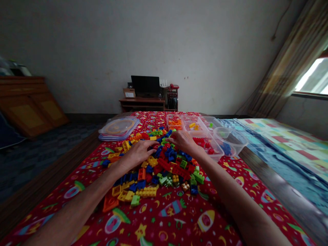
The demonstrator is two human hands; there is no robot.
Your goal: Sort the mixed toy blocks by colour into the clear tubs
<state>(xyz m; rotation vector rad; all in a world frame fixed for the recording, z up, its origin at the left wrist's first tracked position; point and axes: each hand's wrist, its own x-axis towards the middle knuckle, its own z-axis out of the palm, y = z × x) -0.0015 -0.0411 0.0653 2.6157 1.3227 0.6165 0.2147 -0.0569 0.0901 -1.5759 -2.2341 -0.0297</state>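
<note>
While your left hand [139, 153] lies flat, fingers spread, on block pile [166, 166], your right hand [182, 140] curls over pile's far edge, grasp unclear; clear tubs [217, 153] just right of pile.

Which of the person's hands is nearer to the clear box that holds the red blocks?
The right hand. It rests on the block pile just left of the clear box, almost at its wall. The left hand lies farther left, across the pile.
</note>
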